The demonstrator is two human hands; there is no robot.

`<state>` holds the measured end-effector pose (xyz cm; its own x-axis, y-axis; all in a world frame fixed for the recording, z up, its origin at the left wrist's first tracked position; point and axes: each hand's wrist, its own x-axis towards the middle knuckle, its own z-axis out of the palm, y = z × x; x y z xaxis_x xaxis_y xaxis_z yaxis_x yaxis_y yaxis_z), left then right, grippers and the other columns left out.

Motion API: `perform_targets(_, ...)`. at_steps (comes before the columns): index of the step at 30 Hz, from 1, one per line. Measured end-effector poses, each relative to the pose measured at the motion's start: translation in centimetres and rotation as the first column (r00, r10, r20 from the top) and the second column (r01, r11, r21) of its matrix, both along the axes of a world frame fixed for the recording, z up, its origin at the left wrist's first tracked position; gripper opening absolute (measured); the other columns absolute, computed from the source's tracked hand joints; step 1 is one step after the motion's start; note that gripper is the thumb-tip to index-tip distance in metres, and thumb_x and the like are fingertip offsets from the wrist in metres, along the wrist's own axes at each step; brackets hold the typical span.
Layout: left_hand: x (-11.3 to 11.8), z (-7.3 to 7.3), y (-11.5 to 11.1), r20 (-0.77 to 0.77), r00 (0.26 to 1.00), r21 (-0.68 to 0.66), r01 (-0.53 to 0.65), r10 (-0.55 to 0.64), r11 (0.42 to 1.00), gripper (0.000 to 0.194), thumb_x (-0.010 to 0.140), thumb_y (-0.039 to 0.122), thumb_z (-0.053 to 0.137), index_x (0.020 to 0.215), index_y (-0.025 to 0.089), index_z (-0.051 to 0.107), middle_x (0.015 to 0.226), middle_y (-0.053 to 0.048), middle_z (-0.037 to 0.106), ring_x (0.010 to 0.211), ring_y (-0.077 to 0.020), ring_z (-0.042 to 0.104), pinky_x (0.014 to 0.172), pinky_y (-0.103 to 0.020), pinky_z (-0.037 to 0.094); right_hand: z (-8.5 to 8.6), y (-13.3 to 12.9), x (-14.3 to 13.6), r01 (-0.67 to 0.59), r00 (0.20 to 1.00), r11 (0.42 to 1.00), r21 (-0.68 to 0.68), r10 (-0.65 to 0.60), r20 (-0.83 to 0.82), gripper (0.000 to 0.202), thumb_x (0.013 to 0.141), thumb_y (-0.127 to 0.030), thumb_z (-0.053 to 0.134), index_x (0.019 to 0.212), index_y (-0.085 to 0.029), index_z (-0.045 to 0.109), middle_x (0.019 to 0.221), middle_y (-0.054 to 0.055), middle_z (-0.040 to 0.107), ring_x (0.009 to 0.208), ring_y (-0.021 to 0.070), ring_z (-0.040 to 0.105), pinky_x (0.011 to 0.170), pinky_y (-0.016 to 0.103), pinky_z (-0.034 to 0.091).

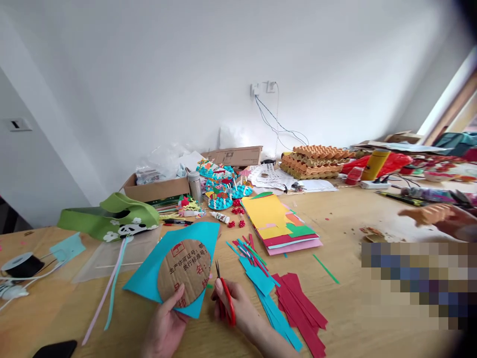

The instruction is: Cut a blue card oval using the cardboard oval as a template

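A round cardboard disc (185, 272) with printed characters lies against a larger blue paper sheet (149, 263). My left hand (167, 318) pinches both at their lower edge, thumb on top of the cardboard. Just right of them, my right hand (234, 303) grips red-handled scissors (230, 308), blades pointing up and away, close to the blue sheet's right edge. Whether the blades touch the paper I cannot tell. Near my right hand lie blue paper strips (274, 308) and dark red paper strips (301, 308), with thin coloured strips (251, 253) above them.
Beyond the strips sits a stack of coloured paper (268, 214). A green felt bag (112, 219) and a black ribbon spool (22, 265) are at left. Blue decorated crafts (219, 199) and egg trays (316, 161) stand at the back. Another person's hand (454, 221) is at right.
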<state>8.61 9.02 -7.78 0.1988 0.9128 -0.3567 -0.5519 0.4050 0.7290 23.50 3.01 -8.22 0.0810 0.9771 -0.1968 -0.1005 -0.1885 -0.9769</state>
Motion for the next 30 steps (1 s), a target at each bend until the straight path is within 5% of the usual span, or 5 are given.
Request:
perform_targets(11,0.6,-0.6,-0.5,-0.003,0.999,-0.037,0.038,-0.038,0.999,0.064,0.076,-0.001,0.062,0.135,0.023,0.048,0.108,-0.01,0.073,0.092,-0.0225,0.071,0.074,-0.031,0.061,-2.1,0.2,-0.5,0.018,0.998,0.995,0.1,-0.013,-0.055,0.065,0.076,-0.082,0.036,0.073,-0.018,0.047,0.049,-0.004,0.047,0.041,0.0089,0.047,0.04,0.02,0.027)
perform_targets(30,1.2,-0.2,-0.8,-0.02,0.998,-0.047,0.054,-0.055,0.997,0.064,0.075,-0.002,0.063,0.133,0.021,0.05,0.106,-0.01,0.073,0.09,-0.0229,0.071,0.07,-0.03,0.061,-1.4,0.1,-0.7,0.044,0.998,0.99,0.136,-0.038,-0.046,0.067,0.08,-0.08,0.033,0.065,-0.017,0.05,0.047,0.0,0.05,0.043,0.0104,0.046,0.043,0.021,0.032)
